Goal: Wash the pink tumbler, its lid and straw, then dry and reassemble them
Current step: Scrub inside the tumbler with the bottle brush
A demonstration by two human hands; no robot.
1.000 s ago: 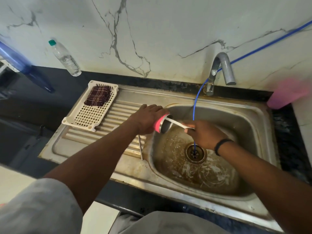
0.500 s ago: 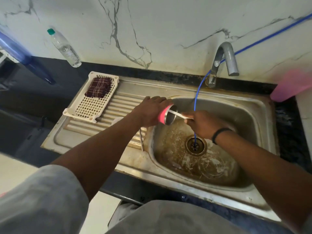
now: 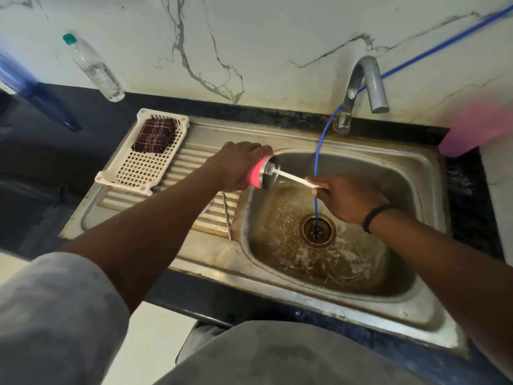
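Observation:
My left hand (image 3: 238, 165) grips the pink tumbler (image 3: 262, 173) on its side over the left edge of the sink basin (image 3: 402, 173), its steel mouth facing right. My right hand (image 3: 344, 198) holds the white handle of a bottle brush (image 3: 291, 177). The bristle head sits just inside the tumbler's mouth. A thin metal straw (image 3: 227, 216) lies on the ribbed drainboard below my left hand. No lid shows in this view.
A white plastic tray (image 3: 138, 170) with a folded dark checked cloth (image 3: 155, 134) rests on the drainboard. A blue hose (image 3: 319, 151) drops from the tap (image 3: 361, 90) into the drain. A water bottle (image 3: 94, 68) leans on the wall; a pink container (image 3: 472, 132) stands right.
My right hand has drawn the brush outward to the right, so more of the white handle shows and the bristles now sit at the tumbler's mouth.

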